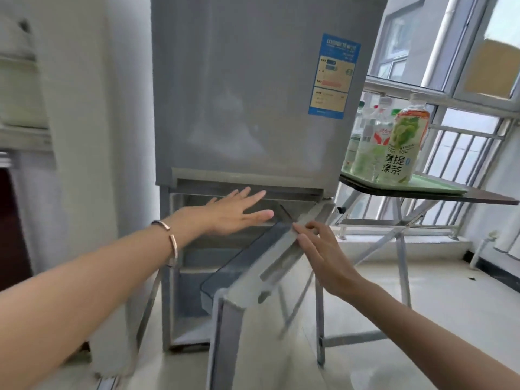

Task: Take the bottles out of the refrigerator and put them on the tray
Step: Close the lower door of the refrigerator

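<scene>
A grey refrigerator (253,94) stands in front of me with its upper door closed. Its lower door (270,263) hangs partly open, with a clear door shelf on its inner side. My left hand (236,212) reaches flat, fingers spread, into the top of the lower compartment and holds nothing. My right hand (323,249) rests its fingertips on the top edge of the lower door. To the right, a light green tray (439,187) carries several bottles, the nearest a green tea bottle (402,147). I see no bottle inside the compartment.
The tray sits on a dark folding table (484,197) with metal legs, beside a window with bars (464,142). A white wall or cabinet (84,136) stands left of the refrigerator. The floor is pale tile.
</scene>
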